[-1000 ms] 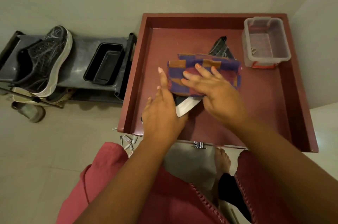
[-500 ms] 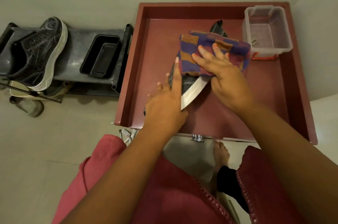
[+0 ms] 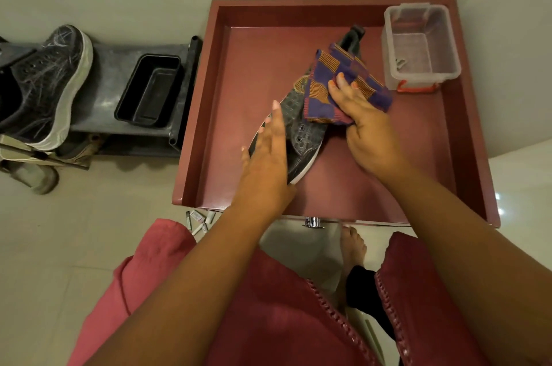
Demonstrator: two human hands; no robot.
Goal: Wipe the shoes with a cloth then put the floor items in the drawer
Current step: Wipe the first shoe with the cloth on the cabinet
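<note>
The right hand (image 3: 363,123) has swept the checked cloth (image 3: 343,87) up the shoe (image 3: 301,132) toward the drawer's (image 3: 206,102) far edge, and now it bunches the cloth at the shoe's far end. That bares the dark eyelet panel, covered a second ago. The left hand (image 3: 268,162) has flattened along the sole side nearer the drawer's left wall, fingers straight.

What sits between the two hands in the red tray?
Head view: the dark shoe with a white sole lies between the left hand and right hand.
</note>
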